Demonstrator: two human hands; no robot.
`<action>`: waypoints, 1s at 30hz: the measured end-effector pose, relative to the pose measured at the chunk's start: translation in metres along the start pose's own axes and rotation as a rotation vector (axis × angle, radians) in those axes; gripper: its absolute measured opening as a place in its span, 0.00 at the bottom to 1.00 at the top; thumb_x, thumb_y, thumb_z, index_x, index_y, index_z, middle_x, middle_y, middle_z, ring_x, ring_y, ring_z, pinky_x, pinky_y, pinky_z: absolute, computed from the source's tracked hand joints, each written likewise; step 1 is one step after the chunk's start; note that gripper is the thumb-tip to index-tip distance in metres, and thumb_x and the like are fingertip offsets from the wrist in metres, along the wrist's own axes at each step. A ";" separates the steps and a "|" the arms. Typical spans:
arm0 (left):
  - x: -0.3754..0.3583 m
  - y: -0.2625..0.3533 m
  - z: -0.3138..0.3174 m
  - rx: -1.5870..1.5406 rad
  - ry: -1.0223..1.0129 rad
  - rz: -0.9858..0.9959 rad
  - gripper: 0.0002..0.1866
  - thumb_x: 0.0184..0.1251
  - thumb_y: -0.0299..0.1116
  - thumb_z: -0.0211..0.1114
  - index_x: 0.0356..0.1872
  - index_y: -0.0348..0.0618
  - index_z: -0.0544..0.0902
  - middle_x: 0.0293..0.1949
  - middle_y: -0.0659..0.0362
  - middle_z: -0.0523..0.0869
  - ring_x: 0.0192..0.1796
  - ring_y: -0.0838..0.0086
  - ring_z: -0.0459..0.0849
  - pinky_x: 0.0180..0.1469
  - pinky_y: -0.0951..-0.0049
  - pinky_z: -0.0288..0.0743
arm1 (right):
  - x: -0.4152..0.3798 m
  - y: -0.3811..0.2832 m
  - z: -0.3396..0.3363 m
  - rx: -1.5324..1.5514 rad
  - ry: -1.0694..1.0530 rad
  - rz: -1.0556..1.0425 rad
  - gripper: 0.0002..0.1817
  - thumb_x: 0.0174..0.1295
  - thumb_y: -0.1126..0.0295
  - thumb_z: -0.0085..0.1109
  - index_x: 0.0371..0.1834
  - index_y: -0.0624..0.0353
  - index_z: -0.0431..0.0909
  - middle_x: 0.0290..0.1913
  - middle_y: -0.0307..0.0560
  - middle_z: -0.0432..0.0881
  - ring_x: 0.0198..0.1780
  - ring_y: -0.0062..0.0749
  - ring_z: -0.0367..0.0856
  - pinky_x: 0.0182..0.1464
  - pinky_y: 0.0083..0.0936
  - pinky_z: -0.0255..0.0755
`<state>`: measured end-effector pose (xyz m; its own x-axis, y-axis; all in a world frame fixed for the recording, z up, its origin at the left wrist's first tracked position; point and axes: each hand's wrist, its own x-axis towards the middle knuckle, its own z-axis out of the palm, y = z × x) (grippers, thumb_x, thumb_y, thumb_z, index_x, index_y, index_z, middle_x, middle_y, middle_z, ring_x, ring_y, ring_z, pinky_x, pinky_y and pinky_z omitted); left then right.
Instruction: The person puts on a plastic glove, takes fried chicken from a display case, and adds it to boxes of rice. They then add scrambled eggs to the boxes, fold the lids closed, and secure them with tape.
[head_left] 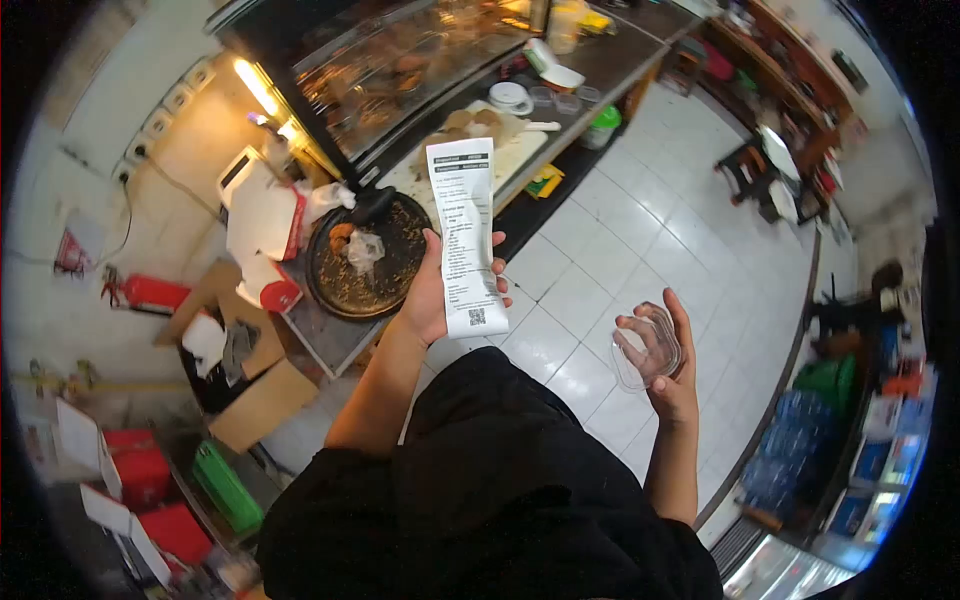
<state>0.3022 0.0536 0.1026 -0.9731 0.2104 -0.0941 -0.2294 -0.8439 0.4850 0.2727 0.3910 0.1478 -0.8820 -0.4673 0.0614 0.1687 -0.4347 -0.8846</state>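
A long printed paper receipt [465, 240] with a QR code at its lower end is gripped in my left hand [430, 295], thumb on one edge and fingertips showing round the other. Out to the right, my right hand [672, 365] holds a small clear plastic lid [640, 350], and its fingers show through the plastic. Behind the receipt lies a white cutting board [510, 160] on the counter. Left of it, a round dark tray [370, 285] bears crumbs, a browned piece of food and a crumpled clear bag [365, 252].
A lit glass display case [400, 75] stands on the counter at the back. An opened cardboard box [265, 405] and a red fire extinguisher [150, 292] are at left. White floor tiles [580, 270] stretch rightward, toward bundled water bottles [790, 450] and a dark stool [740, 165].
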 end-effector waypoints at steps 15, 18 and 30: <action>0.119 0.139 -0.013 0.064 0.152 0.257 0.59 0.68 0.81 0.23 0.79 0.35 0.57 0.39 0.55 0.80 0.43 0.61 0.82 0.55 0.51 0.79 | 0.312 0.048 -0.003 -0.016 -0.097 -0.037 0.56 0.51 0.62 0.82 0.82 0.56 0.55 0.73 0.50 0.67 0.78 0.59 0.64 0.77 0.52 0.62; 0.140 0.147 -0.023 0.084 0.229 0.311 0.59 0.67 0.82 0.30 0.79 0.35 0.57 0.40 0.55 0.80 0.43 0.62 0.83 0.55 0.54 0.79 | 0.368 0.068 -0.038 -0.228 -0.044 -0.059 0.45 0.56 0.70 0.77 0.77 0.57 0.62 0.70 0.49 0.71 0.75 0.48 0.69 0.73 0.47 0.68; 0.215 0.095 -0.064 -0.035 0.760 0.666 0.57 0.64 0.84 0.39 0.75 0.41 0.67 0.41 0.57 0.80 0.44 0.63 0.83 0.52 0.50 0.81 | 0.628 0.210 -0.207 -0.987 -0.095 -0.023 0.43 0.54 0.60 0.80 0.72 0.61 0.67 0.72 0.60 0.72 0.73 0.52 0.69 0.74 0.42 0.63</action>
<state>0.0695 -0.0130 0.0731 -0.6572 -0.6685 -0.3481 0.3773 -0.6917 0.6158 -0.3368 0.1653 -0.0949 -0.8343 -0.5452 0.0817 -0.3281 0.3719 -0.8684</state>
